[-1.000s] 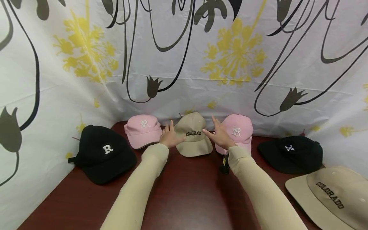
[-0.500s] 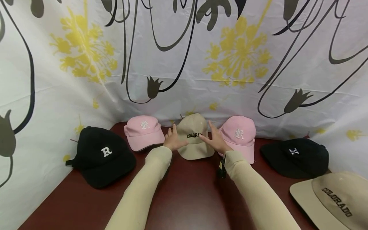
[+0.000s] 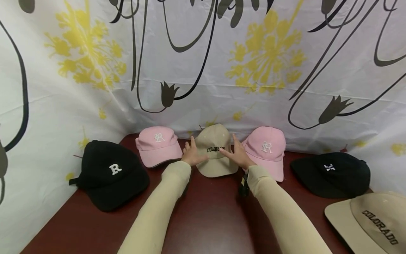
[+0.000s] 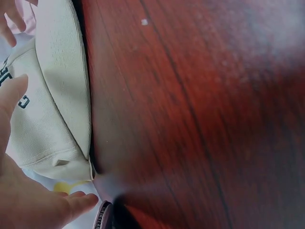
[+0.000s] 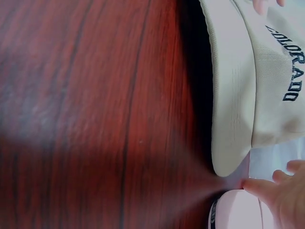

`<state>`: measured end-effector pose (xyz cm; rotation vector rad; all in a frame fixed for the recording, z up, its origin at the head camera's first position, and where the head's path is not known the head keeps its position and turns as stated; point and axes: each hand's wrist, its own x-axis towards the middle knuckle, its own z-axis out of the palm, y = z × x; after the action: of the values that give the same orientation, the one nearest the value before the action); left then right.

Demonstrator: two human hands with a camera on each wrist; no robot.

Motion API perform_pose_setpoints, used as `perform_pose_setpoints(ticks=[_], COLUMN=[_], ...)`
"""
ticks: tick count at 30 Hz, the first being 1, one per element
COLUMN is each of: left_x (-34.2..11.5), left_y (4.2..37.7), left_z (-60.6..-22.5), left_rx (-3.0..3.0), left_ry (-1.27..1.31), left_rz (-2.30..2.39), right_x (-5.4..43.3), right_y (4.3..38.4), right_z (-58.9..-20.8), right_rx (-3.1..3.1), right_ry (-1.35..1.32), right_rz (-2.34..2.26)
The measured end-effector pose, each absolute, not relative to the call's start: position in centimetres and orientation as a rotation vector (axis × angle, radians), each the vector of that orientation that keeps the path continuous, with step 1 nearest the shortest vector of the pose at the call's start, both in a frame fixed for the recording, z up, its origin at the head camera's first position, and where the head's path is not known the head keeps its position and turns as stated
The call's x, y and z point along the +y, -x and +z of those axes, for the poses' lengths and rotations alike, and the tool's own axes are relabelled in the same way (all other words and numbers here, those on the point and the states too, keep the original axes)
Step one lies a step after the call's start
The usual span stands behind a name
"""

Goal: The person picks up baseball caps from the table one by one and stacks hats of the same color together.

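Observation:
A beige baseball cap (image 3: 215,168) with dark COLORADO lettering sits in the middle of the back row, brim toward me. My left hand (image 3: 191,154) is at its left side with fingers spread and the thumb across the front. On the other side my right hand (image 3: 240,155) is held the same way, its thumb overlapping the last letters. In the left wrist view, the left hand (image 4: 33,202) has its fingers straight beside the crown. The right wrist view shows the right hand (image 5: 286,198) with fingers extended, between the beige cap (image 5: 233,95) and a pink cap (image 5: 238,210).
Pink caps stand on both sides, one on the left (image 3: 160,150) and one on the right (image 3: 269,141). A black cap (image 3: 111,176) with a white R lies at left, another black cap (image 3: 336,176) at right. A second beige cap (image 3: 374,225) is nearer. Patterned cloth (image 3: 203,70) rises behind the dark red table (image 3: 206,218).
Both hands have edged inward around the beige cap, the right thumb now covering some of its letters. The head view has shifted slightly. The caps have stayed in place.

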<state>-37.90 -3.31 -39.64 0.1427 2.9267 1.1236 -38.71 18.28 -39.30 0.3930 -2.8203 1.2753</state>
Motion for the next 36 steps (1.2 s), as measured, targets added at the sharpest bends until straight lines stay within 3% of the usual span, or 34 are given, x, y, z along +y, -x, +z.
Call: perform_pose_setpoints(ticks=[10, 21, 30, 36], left_x=[-3.3, -3.4, -3.7, -3.5], left_y=[38.4, 38.5, 44.5, 40.4], left_z=[-41.1, -40.8, -47.0, -42.4], left_rx=[2.858, 2.791, 2.805, 2.716], left_ry=[-0.122, -0.15, -0.244, -0.205], left_rz=[1.186, 1.266, 1.341, 1.465], right_x=[18.0, 17.4, 17.7, 17.4], right_y=[40.1, 40.5, 40.6, 40.3], right_z=[-41.4, -40.6, -40.1, -40.2], right_rx=[-2.831, -2.829, -2.914, -2.824], right_ry=[-0.498, -0.583, -0.483, -0.476], right_rz=[1.288, 1.431, 1.296, 1.404])
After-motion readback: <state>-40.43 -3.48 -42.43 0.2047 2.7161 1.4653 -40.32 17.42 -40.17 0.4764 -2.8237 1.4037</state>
